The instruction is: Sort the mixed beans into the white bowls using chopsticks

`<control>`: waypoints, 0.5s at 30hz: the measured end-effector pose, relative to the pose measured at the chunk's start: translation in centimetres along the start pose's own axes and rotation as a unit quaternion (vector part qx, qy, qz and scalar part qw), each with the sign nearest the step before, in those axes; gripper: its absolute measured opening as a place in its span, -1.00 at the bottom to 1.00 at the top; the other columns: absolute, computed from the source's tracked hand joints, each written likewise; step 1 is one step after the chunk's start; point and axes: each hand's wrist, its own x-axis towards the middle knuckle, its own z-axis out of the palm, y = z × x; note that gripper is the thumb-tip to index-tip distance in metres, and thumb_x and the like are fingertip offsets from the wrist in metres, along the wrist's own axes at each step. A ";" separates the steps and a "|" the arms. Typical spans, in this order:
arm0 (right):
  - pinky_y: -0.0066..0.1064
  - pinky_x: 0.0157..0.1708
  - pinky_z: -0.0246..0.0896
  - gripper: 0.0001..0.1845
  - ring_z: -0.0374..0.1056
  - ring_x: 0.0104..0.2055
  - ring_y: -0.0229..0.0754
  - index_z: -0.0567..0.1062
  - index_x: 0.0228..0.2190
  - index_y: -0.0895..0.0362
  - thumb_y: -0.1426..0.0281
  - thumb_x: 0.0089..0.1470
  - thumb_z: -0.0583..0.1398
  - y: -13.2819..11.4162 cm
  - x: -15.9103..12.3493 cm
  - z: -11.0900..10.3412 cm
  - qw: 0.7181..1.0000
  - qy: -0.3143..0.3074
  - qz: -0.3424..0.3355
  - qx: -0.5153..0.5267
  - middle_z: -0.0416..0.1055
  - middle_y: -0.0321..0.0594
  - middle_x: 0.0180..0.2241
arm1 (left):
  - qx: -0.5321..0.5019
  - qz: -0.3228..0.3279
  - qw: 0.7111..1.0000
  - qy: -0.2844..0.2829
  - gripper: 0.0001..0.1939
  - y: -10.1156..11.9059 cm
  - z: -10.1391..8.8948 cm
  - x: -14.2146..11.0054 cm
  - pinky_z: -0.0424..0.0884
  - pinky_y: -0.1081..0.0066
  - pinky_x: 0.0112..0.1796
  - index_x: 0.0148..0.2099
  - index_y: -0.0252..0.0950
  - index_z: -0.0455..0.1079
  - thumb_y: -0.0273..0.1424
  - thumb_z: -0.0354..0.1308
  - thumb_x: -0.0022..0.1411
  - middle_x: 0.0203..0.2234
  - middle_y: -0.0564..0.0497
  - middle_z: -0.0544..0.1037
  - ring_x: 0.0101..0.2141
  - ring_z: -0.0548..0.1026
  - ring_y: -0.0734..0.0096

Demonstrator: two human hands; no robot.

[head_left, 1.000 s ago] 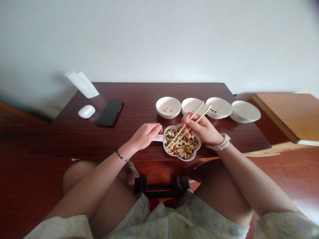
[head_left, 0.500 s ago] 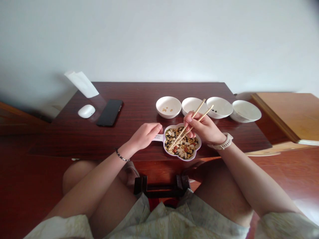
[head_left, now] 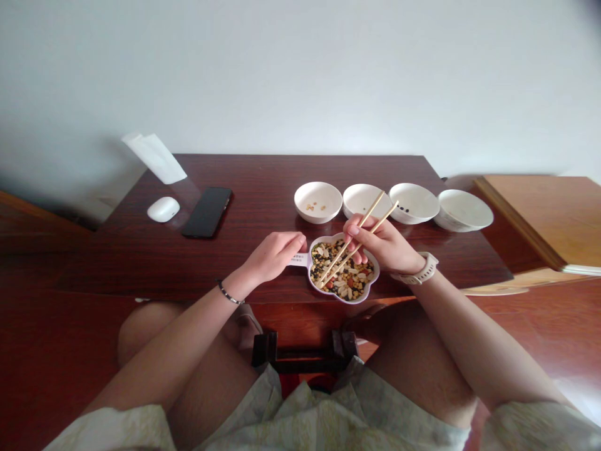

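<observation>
Right hand: grasping wooden chopsticks, tips among mixed beans
Left hand: curled on the tab, grip unclear
White lobed dish: near the front edge of the dark wooden table, long axis left to right, right hand over it

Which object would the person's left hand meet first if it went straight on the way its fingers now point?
Probably the rim of the white flower-shaped dish, just ahead of the left hand, though depth is unclear.
</observation>
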 end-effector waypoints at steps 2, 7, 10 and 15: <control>-0.51 -0.57 0.36 -0.61 0.41 -0.54 -0.33 0.56 -0.29 0.15 0.07 0.39 0.33 0.1 0.0 -0.1 1.000 0.009 -0.001 -0.001 0.48 -0.27 -0.43 | -0.002 0.001 1.000 0.001 -0.47 0.0 0.0 0.0 0.31 0.33 -0.26 -0.26 -0.28 0.50 -0.10 -0.10 0.64 -0.39 0.01 0.60 -0.35 0.50 0.27; -0.51 -0.57 0.35 -0.63 0.38 -0.55 -0.33 0.56 -0.28 0.13 0.08 0.40 0.33 0.3 -0.1 -0.3 0.999 0.030 -0.004 0.018 0.47 -0.29 -0.43 | -0.004 0.003 1.000 0.002 -0.47 0.1 0.0 -0.1 0.31 0.32 -0.25 -0.27 -0.27 0.49 -0.09 -0.10 0.64 -0.38 0.01 0.61 -0.34 0.51 0.27; -0.50 -0.57 0.33 -0.65 0.37 -0.55 -0.34 0.55 -0.28 0.12 0.10 0.40 0.32 0.3 0.0 -0.5 0.999 0.034 -0.008 0.028 0.46 -0.30 -0.44 | -0.001 0.002 1.000 0.003 -0.46 0.1 0.0 -0.1 0.32 0.32 -0.24 -0.27 -0.27 0.49 -0.08 -0.11 0.64 -0.38 0.00 0.62 -0.33 0.52 0.26; -0.48 -0.55 0.35 -0.64 0.38 -0.53 -0.32 0.57 -0.26 0.13 0.08 0.39 0.33 0.4 -0.1 -0.6 1.000 0.020 -0.005 0.009 0.47 -0.27 -0.41 | -0.003 -0.001 1.000 0.006 -0.46 0.1 0.1 -0.1 0.32 0.33 -0.27 -0.27 -0.27 0.49 -0.08 -0.10 0.63 -0.40 0.00 0.61 -0.35 0.51 0.27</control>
